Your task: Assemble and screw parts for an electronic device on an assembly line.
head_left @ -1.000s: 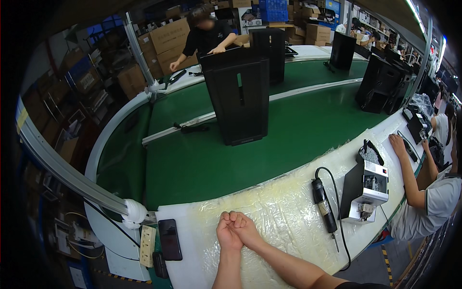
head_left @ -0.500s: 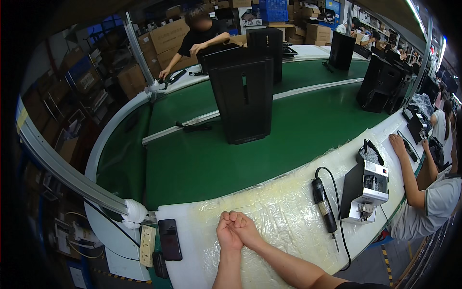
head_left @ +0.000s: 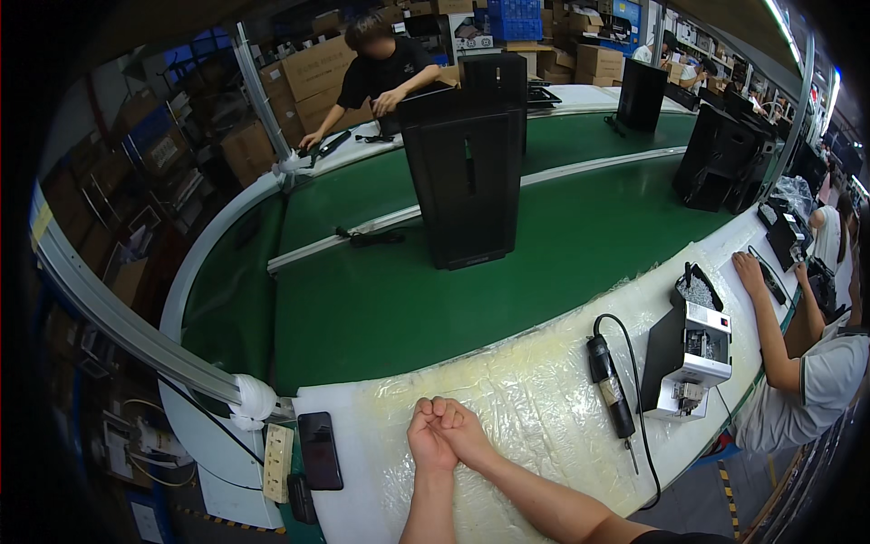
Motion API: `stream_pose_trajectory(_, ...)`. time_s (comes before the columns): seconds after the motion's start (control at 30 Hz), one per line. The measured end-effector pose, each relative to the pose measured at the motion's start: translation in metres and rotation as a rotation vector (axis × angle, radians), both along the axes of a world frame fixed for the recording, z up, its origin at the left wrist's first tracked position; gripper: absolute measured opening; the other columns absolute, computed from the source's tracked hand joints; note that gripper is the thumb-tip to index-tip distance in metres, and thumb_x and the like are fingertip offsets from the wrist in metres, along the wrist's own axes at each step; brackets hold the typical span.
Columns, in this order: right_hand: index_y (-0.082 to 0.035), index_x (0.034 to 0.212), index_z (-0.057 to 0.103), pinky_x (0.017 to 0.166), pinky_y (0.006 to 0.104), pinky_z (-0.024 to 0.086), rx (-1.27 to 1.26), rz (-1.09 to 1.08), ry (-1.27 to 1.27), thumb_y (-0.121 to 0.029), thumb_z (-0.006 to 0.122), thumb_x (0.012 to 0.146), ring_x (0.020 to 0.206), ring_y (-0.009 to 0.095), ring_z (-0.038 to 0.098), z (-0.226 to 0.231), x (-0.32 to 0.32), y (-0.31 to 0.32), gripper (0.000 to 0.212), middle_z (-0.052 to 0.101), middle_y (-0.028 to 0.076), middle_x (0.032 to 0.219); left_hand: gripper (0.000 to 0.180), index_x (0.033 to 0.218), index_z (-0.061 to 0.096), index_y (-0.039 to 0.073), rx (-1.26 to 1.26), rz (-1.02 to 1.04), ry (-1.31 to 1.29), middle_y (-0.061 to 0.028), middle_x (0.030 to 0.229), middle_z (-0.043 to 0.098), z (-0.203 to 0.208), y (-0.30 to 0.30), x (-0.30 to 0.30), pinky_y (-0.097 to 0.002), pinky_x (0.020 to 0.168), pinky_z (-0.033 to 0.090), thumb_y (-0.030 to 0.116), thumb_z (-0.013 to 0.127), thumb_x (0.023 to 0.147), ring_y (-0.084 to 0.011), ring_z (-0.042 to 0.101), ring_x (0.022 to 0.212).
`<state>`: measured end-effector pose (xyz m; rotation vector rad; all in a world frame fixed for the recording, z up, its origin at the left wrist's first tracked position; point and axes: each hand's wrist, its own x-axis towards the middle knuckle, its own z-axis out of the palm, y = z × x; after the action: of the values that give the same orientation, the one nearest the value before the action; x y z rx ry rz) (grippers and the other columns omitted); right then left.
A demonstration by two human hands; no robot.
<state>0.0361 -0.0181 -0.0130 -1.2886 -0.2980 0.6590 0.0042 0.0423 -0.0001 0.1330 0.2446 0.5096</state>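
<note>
My left hand [head_left: 429, 442] and my right hand [head_left: 466, 435] rest against each other, fingers curled in, on the plastic-covered white work surface [head_left: 517, 399]. Both are closed, and no object shows in either. To their left lies a black smartphone [head_left: 321, 451]. An electric screwdriver [head_left: 612, 388], black with a long bit and a cord, lies off to their right. Beyond the hands, a tall black tower-shaped housing [head_left: 467, 181] stands upright on the green conveyor belt [head_left: 362, 317].
A silver-and-black screw feeder [head_left: 693, 363] stands right of the screwdriver, by a tray of small screws [head_left: 696, 292]. A power strip [head_left: 277, 462] sits by the phone. More black housings [head_left: 716, 159] stand at the far right. A co-worker [head_left: 381, 77] works across the belt; another [head_left: 807, 390] sits at right.
The tall black housing and the cord lying behind it have shifted slightly right with the belt. The co-worker across has moved an arm. My hands have not moved.
</note>
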Motion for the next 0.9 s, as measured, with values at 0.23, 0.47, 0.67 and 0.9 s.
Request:
stream_pose_trajectory(0.23, -0.006, 0.092, 0.058, 0.071, 0.0174, 0.041, 0.0, -0.002, 0.013, -0.006, 0.067, 0.084, 0.075, 0.004, 0.044, 0.0014, -0.0003, 0.0002, 0.012, 0.05, -0.005, 0.083, 0.012, 0.078, 0.05, 0.011, 0.002, 0.004, 0.006, -0.0038, 0.074, 0.048, 0.0018, -0.0005, 0.0002, -0.03, 0.058, 0.039, 0.004, 0.045, 0.087, -0.0147, 0.043, 0.059)
stream_pose_trajectory(0.47, -0.006, 0.093, 0.058, 0.072, 0.0177, 0.041, -0.002, 0.001, 0.008, -0.006, 0.067, 0.083, 0.077, 0.005, 0.045, 0.0015, 0.0006, -0.0007, 0.013, 0.051, -0.004, 0.084, 0.013, 0.078, 0.05, 0.011, 0.001, -0.001, 0.0, -0.0038, 0.074, 0.048, 0.0017, -0.0007, 0.0007, -0.0298, 0.058, 0.039, 0.004, 0.045, 0.088, -0.0146, 0.043, 0.059)
stream_pose_trajectory(0.67, -0.005, 0.095, 0.058, 0.074, 0.0181, 0.041, 0.009, 0.006, 0.016, -0.007, 0.068, 0.084, 0.078, 0.005, 0.046, 0.0006, 0.0, -0.0003, 0.015, 0.052, -0.004, 0.085, 0.013, 0.078, 0.049, 0.011, -0.001, 0.005, 0.011, -0.0038, 0.074, 0.048, 0.0035, -0.001, 0.0003, -0.0292, 0.057, 0.038, 0.004, 0.045, 0.088, -0.0145, 0.043, 0.059)
stream_pose_trajectory(0.9, -0.005, 0.095, 0.058, 0.075, 0.0184, 0.042, 0.029, 0.005, 0.037, -0.007, 0.068, 0.084, 0.079, 0.005, 0.047, -0.0007, 0.0001, 0.0, 0.015, 0.052, -0.003, 0.086, 0.013, 0.078, 0.049, 0.011, 0.003, 0.003, 0.007, -0.0036, 0.074, 0.048, 0.0032, -0.0011, 0.0007, -0.0292, 0.057, 0.037, 0.005, 0.045, 0.089, -0.0143, 0.042, 0.059)
